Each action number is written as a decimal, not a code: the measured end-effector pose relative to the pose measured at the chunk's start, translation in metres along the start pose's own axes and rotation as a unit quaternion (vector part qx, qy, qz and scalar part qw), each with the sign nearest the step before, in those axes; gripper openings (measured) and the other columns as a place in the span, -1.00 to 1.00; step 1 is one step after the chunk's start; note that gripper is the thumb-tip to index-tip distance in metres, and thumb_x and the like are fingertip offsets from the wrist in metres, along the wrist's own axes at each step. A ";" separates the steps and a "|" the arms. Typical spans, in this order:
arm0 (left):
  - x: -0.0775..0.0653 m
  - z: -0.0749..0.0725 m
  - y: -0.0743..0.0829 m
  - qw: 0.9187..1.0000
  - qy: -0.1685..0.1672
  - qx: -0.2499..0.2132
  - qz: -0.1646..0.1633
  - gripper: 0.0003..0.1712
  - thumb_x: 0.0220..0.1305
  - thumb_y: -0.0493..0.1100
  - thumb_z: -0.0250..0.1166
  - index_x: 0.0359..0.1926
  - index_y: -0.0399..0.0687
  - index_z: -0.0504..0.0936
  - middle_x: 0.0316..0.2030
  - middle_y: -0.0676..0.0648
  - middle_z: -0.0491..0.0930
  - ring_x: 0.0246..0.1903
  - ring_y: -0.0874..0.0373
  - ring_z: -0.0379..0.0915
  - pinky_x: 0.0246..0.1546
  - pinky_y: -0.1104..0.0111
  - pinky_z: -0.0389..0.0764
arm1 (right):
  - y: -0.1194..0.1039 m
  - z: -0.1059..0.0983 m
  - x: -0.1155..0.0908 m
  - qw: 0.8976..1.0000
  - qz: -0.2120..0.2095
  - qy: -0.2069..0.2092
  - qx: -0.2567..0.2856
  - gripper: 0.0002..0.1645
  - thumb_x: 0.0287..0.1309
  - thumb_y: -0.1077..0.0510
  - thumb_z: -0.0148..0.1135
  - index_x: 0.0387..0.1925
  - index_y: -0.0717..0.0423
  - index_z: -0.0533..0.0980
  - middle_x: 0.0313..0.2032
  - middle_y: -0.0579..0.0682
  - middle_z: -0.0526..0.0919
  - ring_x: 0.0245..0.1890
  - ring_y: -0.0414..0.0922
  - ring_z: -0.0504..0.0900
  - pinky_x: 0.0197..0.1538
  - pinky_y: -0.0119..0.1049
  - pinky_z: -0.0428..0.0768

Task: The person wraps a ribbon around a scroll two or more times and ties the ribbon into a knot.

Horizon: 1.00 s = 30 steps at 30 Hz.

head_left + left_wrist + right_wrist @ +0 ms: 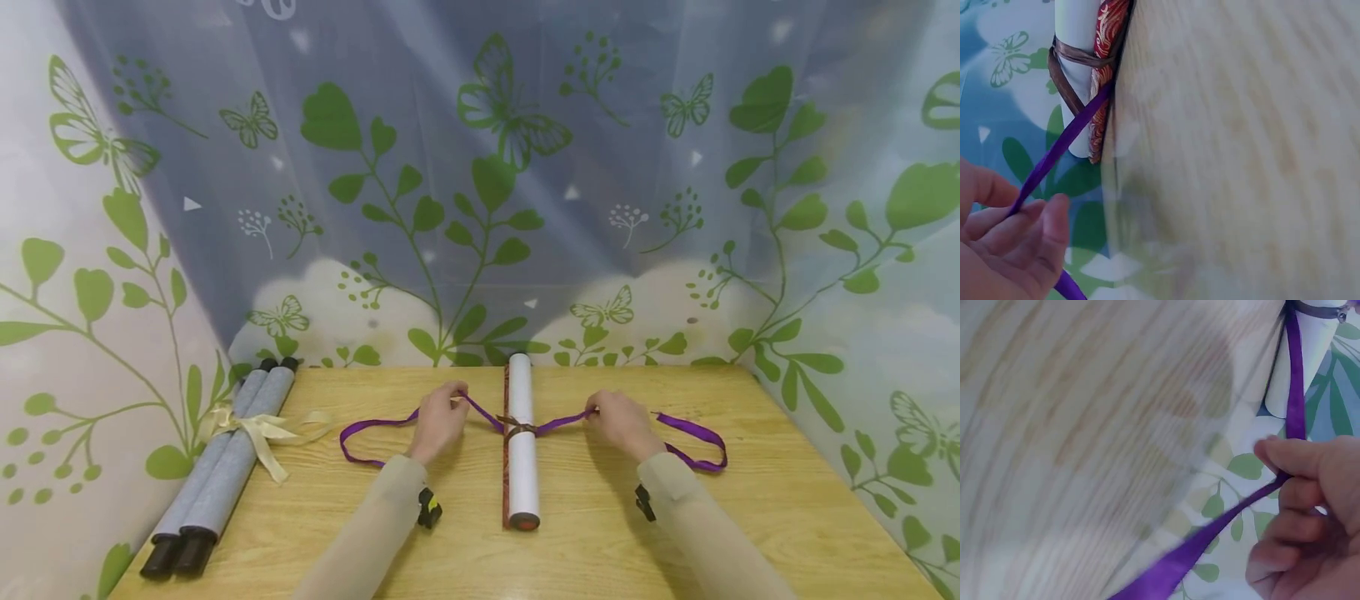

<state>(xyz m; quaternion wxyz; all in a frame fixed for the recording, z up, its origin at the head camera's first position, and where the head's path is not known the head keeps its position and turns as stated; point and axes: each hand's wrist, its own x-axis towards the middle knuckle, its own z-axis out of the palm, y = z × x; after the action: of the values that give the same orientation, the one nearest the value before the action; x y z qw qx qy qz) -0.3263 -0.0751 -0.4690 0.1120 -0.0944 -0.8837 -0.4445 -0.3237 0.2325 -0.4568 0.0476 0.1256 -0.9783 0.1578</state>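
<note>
A white scroll point(522, 467) with a red patterned edge point(1110, 31) lies lengthwise at the middle of the table, bound by a thin brown cord point(517, 428). From under the scroll a purple ribbon point(555, 422) comes out on both sides. My left hand point(440, 421) pinches the ribbon's left length between thumb and fingers. On the other side, my right hand point(621, 423) pinches the right length. Both stretches slope up from the scroll to the hands. Beyond each hand the ribbon's loose end curls back in a loop on the table.
Two grey scrolls point(225, 467) with dark ends lie side by side at the table's left, tied with a cream ribbon bow point(258, 429). A curtain point(420, 167) printed with leaves and butterflies hangs behind the wooden table point(585, 550) and along its sides.
</note>
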 end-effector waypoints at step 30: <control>0.010 0.022 0.056 0.972 -0.025 0.023 0.231 -0.37 0.25 -0.48 0.02 0.36 -0.21 0.37 0.24 -0.22 0.49 0.21 -0.11 0.42 0.23 0.08 0.44 | -0.088 -0.003 0.043 0.920 -0.079 -0.051 0.382 -0.73 0.37 0.05 0.15 -0.28 0.18 0.62 -0.30 0.10 0.67 -0.37 -0.06 0.56 -0.27 -0.30 0.51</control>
<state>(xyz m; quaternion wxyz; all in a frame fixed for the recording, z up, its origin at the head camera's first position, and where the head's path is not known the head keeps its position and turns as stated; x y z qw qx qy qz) -0.3232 -0.0238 -0.4366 0.1919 -0.3039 -0.8504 -0.3841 -0.3416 0.1429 -0.4220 -0.0411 0.2186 -0.8320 0.5082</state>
